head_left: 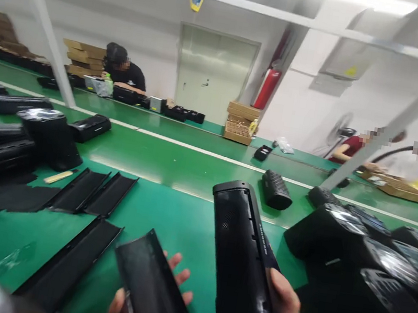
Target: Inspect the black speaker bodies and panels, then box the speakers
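A curved black panel (152,288) rests in my left hand (181,279), whose fingers show along its right edge and whose thumb is at its lower left. My right hand (288,309) grips a longer black shell (236,256) by its lower right side, holding it raised and tilted above the green table (183,216). The shell has small slots and pale lettering along its right edge. The two pieces are apart. On the table to the left lie similar black panels (69,261), one long and two shorter (111,195).
Black housings (339,235) crowd the right side; more black parts (51,139) stand at the left, near a yellowish strip (58,177). A dark mesh-like piece (276,190) lies ahead. Slanted metal posts (42,19) frame the view. Several people work across the table.
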Tool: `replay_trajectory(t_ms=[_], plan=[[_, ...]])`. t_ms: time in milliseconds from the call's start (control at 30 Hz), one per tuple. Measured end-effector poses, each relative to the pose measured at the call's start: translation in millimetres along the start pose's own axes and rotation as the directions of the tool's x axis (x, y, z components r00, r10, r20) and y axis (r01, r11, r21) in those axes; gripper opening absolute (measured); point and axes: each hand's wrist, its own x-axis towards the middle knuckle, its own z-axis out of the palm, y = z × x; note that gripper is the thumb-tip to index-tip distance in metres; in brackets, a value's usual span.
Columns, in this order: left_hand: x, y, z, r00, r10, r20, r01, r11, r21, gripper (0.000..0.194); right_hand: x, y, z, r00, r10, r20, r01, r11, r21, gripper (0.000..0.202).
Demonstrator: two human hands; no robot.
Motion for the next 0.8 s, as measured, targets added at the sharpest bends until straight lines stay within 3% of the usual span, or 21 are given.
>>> replay_trajectory(t_ms=[33, 133, 233, 333, 467, 633, 800], plan=[[3.0, -6.3, 3.0, 1.000, -0.004, 0.009, 0.004, 1.000, -0.005, 0.072, -7.9, -8.9, 2.4, 0.998, 0.048, -0.042, -0.052, 0.994, -0.097, 0.091], [15.9, -24.4, 10.2, 0.994, 0.041, -0.100, -0.042, 0.999, -0.006, 0.071, -17.8, -33.2, 13.4, 0.993, -0.046, -0.104, -0.012, 0.865, -0.502, 0.104], [28.7, -37.1, 15.1, 0.984, 0.009, -0.179, 0.000, 0.999, 0.048, 0.078, -10.5, -45.3, 18.5, 0.998, -0.005, 0.061, 0.050, 0.642, -0.765, 0.102], [37.0, -46.2, 22.4, 0.971, 0.077, -0.227, -0.054, 0.993, 0.107, 0.066, 0.2, -45.8, 20.3, 0.959, 0.039, 0.281, 0.234, 0.453, -0.860, 0.101], [45.1, -49.3, 33.1, 0.962, 0.157, -0.224, -0.122, 0.979, 0.160, 0.064, 8.3, -44.0, 29.4, 0.942, 0.068, 0.328, 0.300, 0.264, -0.917, 0.095], [53.0, -44.4, 41.4, 0.951, 0.212, -0.225, -0.162, 0.961, 0.224, 0.081, 15.6, -38.8, 33.8, 0.925, 0.100, 0.366, 0.339, 0.213, -0.916, 0.094], [54.3, -47.5, 40.5, 0.942, 0.221, -0.252, -0.165, 0.961, 0.223, 0.086, 23.5, -26.4, 26.5, 0.913, 0.030, 0.407, 0.380, 0.305, -0.873, 0.098]])
